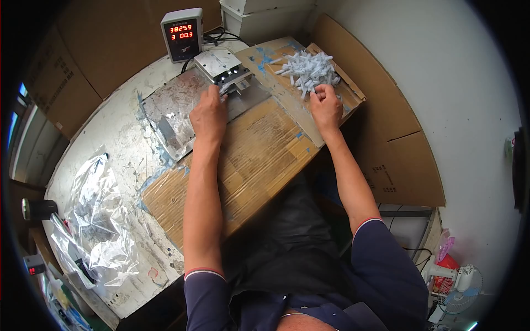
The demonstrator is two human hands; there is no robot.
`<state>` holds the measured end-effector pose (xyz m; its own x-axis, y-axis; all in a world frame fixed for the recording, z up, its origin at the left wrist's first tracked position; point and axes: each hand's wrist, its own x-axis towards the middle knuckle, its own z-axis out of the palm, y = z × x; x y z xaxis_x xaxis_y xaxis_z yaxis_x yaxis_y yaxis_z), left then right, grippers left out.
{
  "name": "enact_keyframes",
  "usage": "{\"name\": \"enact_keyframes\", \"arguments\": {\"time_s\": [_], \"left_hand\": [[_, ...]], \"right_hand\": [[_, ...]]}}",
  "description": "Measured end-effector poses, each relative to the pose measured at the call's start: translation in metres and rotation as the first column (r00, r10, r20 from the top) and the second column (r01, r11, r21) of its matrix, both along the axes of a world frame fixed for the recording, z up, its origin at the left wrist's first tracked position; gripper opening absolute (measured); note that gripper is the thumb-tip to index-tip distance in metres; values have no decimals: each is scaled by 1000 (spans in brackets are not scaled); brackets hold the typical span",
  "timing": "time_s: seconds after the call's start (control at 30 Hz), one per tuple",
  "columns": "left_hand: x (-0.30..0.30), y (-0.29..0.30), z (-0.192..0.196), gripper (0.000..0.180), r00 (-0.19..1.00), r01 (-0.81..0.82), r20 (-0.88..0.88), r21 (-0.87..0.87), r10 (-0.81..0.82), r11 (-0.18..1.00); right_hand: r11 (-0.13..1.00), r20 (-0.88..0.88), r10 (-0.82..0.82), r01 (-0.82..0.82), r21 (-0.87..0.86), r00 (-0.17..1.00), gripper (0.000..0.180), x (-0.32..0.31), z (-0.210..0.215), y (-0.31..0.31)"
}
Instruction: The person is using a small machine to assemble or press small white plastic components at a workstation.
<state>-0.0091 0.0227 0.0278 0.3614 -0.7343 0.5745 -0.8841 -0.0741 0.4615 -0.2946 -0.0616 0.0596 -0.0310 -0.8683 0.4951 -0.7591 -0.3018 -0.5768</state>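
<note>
My left hand (208,117) is closed, its fingertips at the front of a small metal machine (220,62) with a white top plate. A tiny pale bit shows at those fingertips, too small to name. Close to the near edge of a heap of small pale grey-white tubular pieces (309,69), my right hand (327,107) pinches thumb and fingers together. Whatever lies in that pinch is hidden. The heap rests on a cardboard sheet (342,88) at the right end of the work surface.
Behind the machine stands a counter box (183,34) with red lit digits and cables. Brown cardboard (243,165) covers the table's near side. Crumpled clear plastic (102,220) lies at left, beside a dark cylinder (40,209). Cardboard walls (392,132) border the right; a fan (462,289) stands lower right.
</note>
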Motion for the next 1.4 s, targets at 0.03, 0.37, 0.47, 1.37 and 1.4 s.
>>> {"name": "enact_keyframes", "arguments": {"time_s": [0.03,0.37,0.47,1.37,1.4], "left_hand": [[0,1,0,26,1000,-2,2,-6,2,1000],[0,1,-4,24,997,11,74,-4,-11,1000],[2,0,-6,23,997,7,82,-8,-6,1000],[30,-1,-3,12,565,109,-768,-292,-301,950],[32,2,0,13,401,152,-859,-281,-319,948]], "right_hand": [[1000,-78,6,-8,-21,997,22,-4,2,-3],[963,-470,154,-238,-124,869,33,-14,1,-24],[949,-450,237,-305,-83,861,25,-14,0,-23],[885,-188,464,-463,52,865,13,61,-18,25],[884,-188,466,-465,54,865,13,60,-19,25]]}}
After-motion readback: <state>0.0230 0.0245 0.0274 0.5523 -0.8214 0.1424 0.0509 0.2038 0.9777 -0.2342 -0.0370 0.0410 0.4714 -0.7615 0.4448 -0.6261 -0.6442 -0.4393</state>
